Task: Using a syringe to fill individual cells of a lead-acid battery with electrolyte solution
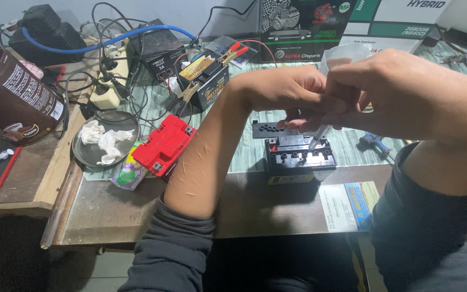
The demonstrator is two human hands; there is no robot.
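Note:
A small black battery (297, 154) with a row of open filler holes sits on the table in front of me. My right hand (401, 94) is closed around a thin clear syringe (318, 136) whose tip points down at the battery's top right. My left hand (293, 89) crosses over the battery and steadies the syringe, fingers curled on it. A black cap strip (268, 130) lies just behind the battery. Behind my hands a clear plastic cup (347, 54) shows in part.
A red battery (163, 145) lies to the left next to a metal dish (90, 157) of crumpled tissue. A black battery with clamp leads (207, 81), a power strip (112, 81), cables, a brown jar (14, 97), and a paper leaflet (347, 205) crowd the table.

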